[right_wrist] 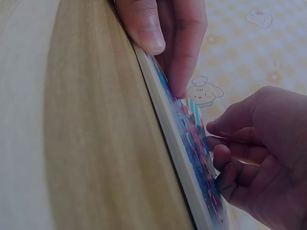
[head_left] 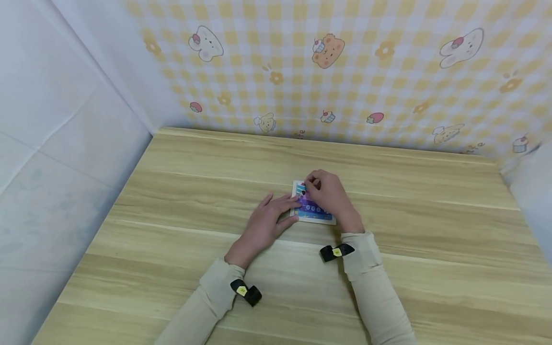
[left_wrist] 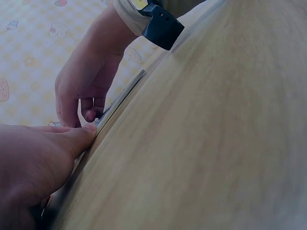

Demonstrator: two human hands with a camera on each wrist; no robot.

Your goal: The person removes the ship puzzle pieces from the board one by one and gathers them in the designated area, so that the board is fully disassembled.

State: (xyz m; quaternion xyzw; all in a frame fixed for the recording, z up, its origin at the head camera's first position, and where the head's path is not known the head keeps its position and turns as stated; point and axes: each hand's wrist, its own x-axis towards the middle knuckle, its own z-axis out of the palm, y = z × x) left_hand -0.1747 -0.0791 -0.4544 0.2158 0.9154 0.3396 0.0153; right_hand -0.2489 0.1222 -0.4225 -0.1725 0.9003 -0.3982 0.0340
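Observation:
A small flat board (head_left: 315, 220) with a bright blue, purple and pink picture lies on the table, its pale edge showing in the right wrist view. My left hand (head_left: 269, 219) rests at its left side, fingers fairly straight, fingertips touching the picture and thumb at the near left corner. Over the upper right part of the board, my right hand (head_left: 328, 192) bends its fingers, the fingertips down at the far edge. Whether anything sits between those fingertips is hidden. In the right wrist view, the right fingers (right_wrist: 235, 165) curl beside the picture surface.
The board lies on a wood-grain table (head_left: 181, 191). A yellow checked cloth (head_left: 276, 57) with cartoon animals hangs behind the far edge, and a white panel (head_left: 64, 120) stands on the left. Black straps (head_left: 247, 291) are worn on both wrists.

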